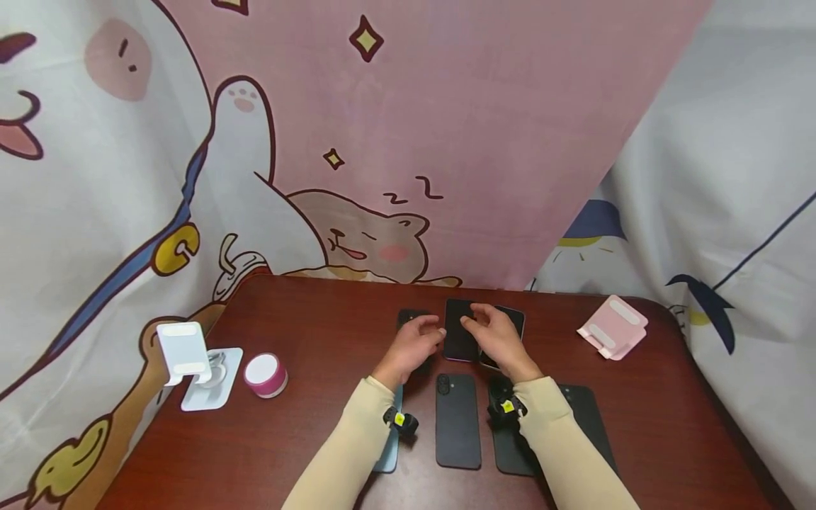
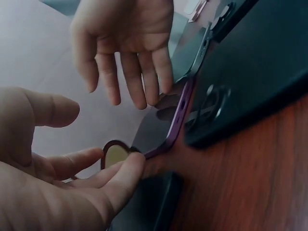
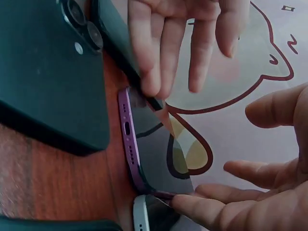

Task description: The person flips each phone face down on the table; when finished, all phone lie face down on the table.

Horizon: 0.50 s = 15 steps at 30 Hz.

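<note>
My left hand (image 1: 413, 348) hovers over a dark phone (image 1: 411, 316) at the back, its fingers loosely bent and holding nothing. Beside that phone lies a black-screened phone with a purple edge (image 1: 456, 336), screen up. My right hand (image 1: 500, 343) is over the gap between it and a silver-edged phone (image 1: 515, 320), partly covering both. In the left wrist view, thumb and fingers of the left hand (image 2: 72, 183) are spread apart near the purple-edged phone (image 2: 159, 127). Fingertips of the right hand (image 3: 260, 192) overlap a corner of the purple-edged phone (image 3: 154, 149) in the right wrist view.
A dark phone (image 1: 457, 425), a light blue device (image 1: 387, 457) and larger dark devices (image 1: 589, 418) form a front row, partly under the forearms. A white stand (image 1: 210, 382) and a pink-and-white round tub (image 1: 265, 375) are at left, a pink stand (image 1: 613, 327) at right.
</note>
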{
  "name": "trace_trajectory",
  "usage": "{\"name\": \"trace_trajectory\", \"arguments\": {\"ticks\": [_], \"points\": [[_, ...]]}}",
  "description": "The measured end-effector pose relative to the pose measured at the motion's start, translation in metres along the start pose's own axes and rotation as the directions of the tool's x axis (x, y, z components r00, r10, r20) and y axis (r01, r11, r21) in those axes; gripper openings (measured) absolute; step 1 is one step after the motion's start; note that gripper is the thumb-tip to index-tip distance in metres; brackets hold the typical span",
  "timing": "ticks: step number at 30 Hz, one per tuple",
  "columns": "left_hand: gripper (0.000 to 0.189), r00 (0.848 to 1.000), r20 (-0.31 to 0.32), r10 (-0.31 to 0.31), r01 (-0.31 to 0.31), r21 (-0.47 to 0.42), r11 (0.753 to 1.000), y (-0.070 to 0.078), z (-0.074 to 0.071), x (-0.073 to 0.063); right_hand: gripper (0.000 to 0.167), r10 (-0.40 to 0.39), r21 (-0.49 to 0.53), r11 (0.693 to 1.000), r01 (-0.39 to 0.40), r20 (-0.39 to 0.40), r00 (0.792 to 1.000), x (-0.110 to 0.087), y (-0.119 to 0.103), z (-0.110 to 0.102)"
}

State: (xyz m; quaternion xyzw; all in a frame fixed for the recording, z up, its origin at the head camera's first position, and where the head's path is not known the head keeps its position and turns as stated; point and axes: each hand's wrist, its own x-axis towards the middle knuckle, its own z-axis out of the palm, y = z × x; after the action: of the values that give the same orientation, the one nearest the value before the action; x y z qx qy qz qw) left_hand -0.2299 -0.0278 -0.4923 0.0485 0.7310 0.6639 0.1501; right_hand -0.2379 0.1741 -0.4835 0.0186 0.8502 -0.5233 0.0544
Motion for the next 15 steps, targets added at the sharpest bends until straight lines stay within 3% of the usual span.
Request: {"name": "trace_trajectory", "arguments": {"ticks": [4,8,15], "points": [[0.057,0.999,-0.004,-0.038,0.038,0.028,0.999,0.001,0.009,0.003,0.067,0.026,-0.015,1.0,-0.026,0.034,0.999,0.001,0.002,-0.002],[0.059,0.999,-0.019,-0.037,0.037,0.021,0.999,0.005,0.014,0.003,0.068,0.034,-0.015,0.999,-0.033,0.061,0.998,0.001,0.002,-0.004],[0.06,0.998,-0.048,-0.047,0.049,0.035,0.998,0.007,0.02,0.004,0.068,0.071,0.108,0.991,-0.081,0.091,0.993,0.001,0.002,-0.01]]}}
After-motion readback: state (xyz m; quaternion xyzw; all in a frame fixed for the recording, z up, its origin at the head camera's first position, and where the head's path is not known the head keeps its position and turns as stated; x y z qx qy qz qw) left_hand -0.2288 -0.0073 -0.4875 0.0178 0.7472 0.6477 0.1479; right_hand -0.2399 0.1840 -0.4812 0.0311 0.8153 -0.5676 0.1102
